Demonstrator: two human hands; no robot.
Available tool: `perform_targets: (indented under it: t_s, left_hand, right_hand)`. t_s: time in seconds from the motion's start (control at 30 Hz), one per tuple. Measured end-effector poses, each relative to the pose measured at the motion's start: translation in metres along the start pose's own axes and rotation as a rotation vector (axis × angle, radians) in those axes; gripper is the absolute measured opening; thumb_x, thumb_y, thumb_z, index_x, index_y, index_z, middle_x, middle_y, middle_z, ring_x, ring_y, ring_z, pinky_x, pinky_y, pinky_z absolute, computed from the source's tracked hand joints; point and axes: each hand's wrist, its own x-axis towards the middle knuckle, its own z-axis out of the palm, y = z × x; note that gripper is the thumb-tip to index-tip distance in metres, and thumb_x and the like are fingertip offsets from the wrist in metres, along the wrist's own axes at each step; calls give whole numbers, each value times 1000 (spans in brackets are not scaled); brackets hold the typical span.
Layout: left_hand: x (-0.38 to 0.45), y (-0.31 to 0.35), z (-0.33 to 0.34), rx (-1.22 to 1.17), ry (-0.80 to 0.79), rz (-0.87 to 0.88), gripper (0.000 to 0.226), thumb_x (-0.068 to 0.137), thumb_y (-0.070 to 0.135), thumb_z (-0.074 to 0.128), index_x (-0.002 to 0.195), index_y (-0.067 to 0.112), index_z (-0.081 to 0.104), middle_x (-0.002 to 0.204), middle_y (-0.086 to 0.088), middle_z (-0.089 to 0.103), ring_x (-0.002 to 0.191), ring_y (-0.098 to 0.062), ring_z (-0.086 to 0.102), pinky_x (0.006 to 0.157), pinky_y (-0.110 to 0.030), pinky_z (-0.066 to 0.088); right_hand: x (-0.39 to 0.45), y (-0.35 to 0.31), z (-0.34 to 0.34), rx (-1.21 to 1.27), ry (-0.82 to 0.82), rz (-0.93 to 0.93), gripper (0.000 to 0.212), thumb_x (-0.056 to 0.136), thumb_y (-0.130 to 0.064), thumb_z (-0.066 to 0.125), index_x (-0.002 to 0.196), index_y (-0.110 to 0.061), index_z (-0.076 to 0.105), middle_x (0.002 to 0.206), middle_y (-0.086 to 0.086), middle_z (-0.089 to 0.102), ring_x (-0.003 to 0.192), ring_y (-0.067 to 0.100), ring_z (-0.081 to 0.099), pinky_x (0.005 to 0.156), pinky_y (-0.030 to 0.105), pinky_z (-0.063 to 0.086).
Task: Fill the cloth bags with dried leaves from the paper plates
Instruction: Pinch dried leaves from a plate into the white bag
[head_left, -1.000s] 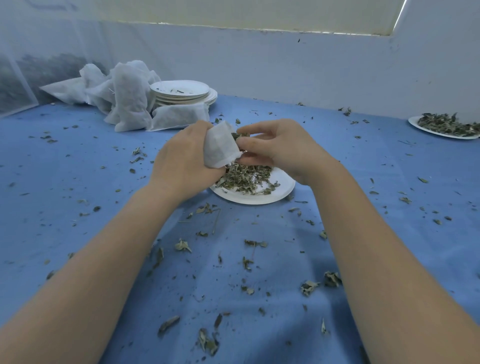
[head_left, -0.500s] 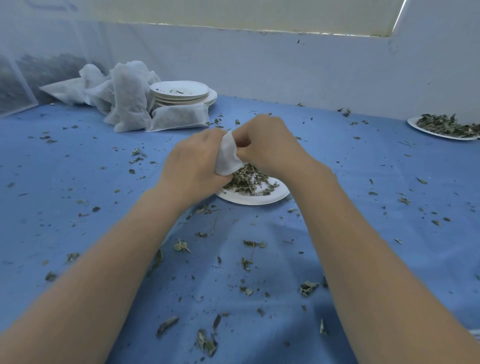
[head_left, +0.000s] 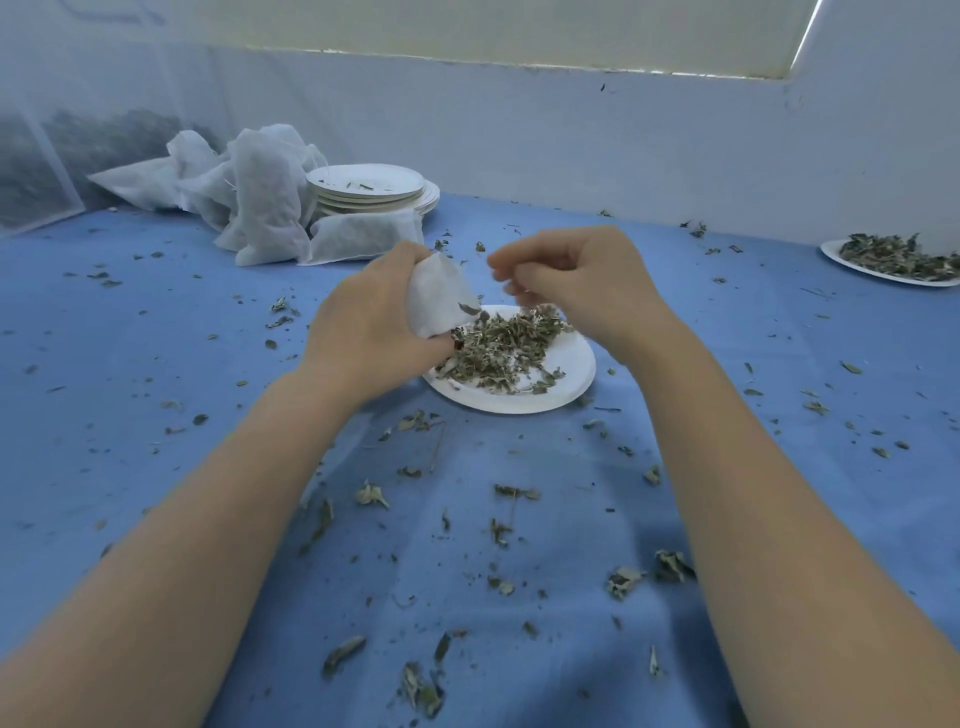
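1. Cloth bag (head_left: 436, 301), small and white, gripped in the left hand (head_left: 374, 332), fingers curled round it; held just above the left edge of the near paper plate (head_left: 566, 384).
2. No brand, label or writing legible anywhere.
3. Right hand (head_left: 587, 291) raised above the far side of the same plate, apart from the bag; fingers loosely curled and blurred, so cannot tell whether leaves are pinched between them.
4. Dried leaves (head_left: 498, 348) heaped on the near plate, mostly on its left and middle, bare white rim on the near right.
5. One leaf fragment (head_left: 469, 309) seen against the bag's lower edge; touching or falling, cannot tell.
6. Plates with leaves in view: two. Second plate (head_left: 852, 264) at the far right edge, also piled with leaves, well apart from the hands.
7. Stack of used plates (head_left: 371, 189) far left by the wall, only a few crumbs on top; exact count unclear, roughly five or six.
8. Pile of white bags (head_left: 260, 197) just left of the stack, one filled bag (head_left: 363, 236) lying flat in front of it; count in the pile unclear.
9. Blue table cover (head_left: 156, 338) strewn with many loose leaf bits, too many to count.
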Motion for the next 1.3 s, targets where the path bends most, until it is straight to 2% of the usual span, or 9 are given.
perform_targets:
  t_s: [0.07,0.17,0.27,0.47,0.7,0.8,0.93,1.2,1.3]
  left_hand:
    - [-1,0,1,16,-23,10,56,67,26,72,117,20,47,95,10,46,87,-19,47,69,-32,36]
    - [-1,-2,2,29,-38,22,57,69,26,72,119,18,46,100,4,53,92,-24,51,68,-32,35]
    - [-1,-4,2,17,-22,15,56,69,27,72,119,18,48,102,3,55,88,-22,50,67,-31,35]
    - [0,-6,0,22,-1,4,54,70,28,71,117,18,48,94,9,47,83,-16,42,67,-30,32]
    - [-1,-5,1,43,-38,21,54,70,26,70,118,17,47,104,2,55,91,-24,50,67,-31,32]
    - [-1,-5,1,49,-40,13,54,70,26,70,117,17,47,96,8,47,84,-17,42,67,-31,32]
    - [-1,-7,0,40,-62,-3,53,69,26,70,116,19,47,94,10,46,84,-17,43,67,-31,35]
    - [-1,-9,-1,72,-166,-29,51,67,26,71,112,23,48,95,7,51,85,-18,45,68,-31,34]
    - [0,-8,-2,75,-161,-22,48,68,25,72,111,22,49,95,5,53,84,-19,45,67,-31,34]
  right_hand:
    - [5,10,-3,-332,66,57,40,89,3,41,97,-21,71,98,-4,70,89,9,66,78,19,51]
    - [12,22,-2,-804,-123,148,49,92,6,34,132,-15,54,137,6,50,123,23,48,90,25,39]
    - [15,24,2,-979,-289,182,57,91,8,36,142,-18,41,147,6,40,131,26,38,98,32,37]
    - [9,22,-7,-889,-278,119,56,87,6,33,121,-28,62,121,-4,61,93,13,51,66,20,43]
    - [10,13,-7,-962,-339,194,43,94,-7,33,131,-19,54,134,6,54,118,22,49,82,26,39]
    - [8,12,-5,-957,-404,239,37,93,-19,41,122,-6,59,115,11,64,105,26,56,80,30,45]
    - [5,12,-6,-960,-436,211,50,88,-41,61,132,-20,53,126,-1,58,110,17,52,81,24,38]
    - [3,12,-12,-798,-236,100,10,88,-19,63,88,-14,71,81,1,70,75,12,65,59,14,47]
    - [5,1,-20,-823,-197,26,14,89,-17,61,84,-6,70,87,11,71,83,23,66,75,29,51]
